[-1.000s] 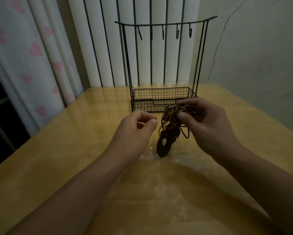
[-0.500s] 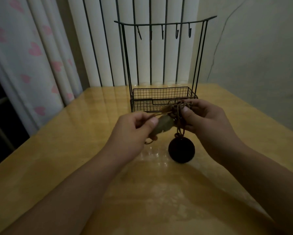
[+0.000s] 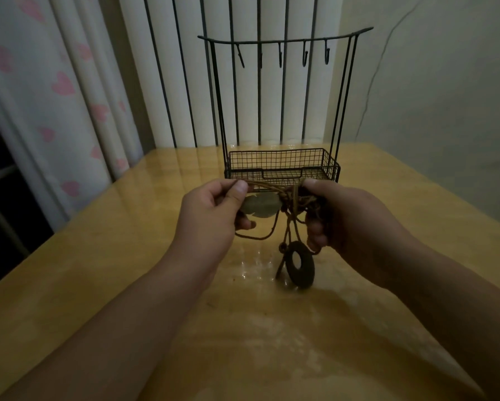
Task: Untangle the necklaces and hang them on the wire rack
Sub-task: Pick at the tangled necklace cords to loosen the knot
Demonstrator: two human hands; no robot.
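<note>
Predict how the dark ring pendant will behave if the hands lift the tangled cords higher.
The ring pendant hangs free on limp cords, so it will probably swing. It pulls its cords straight, suggesting some weight. Its round rim would likely roll if set down on the table.

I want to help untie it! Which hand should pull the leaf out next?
Probably the left hand: it already pinches the pale leaf-shaped pendant and its brown cord. The right hand grips the knotted cord bundle.
</note>
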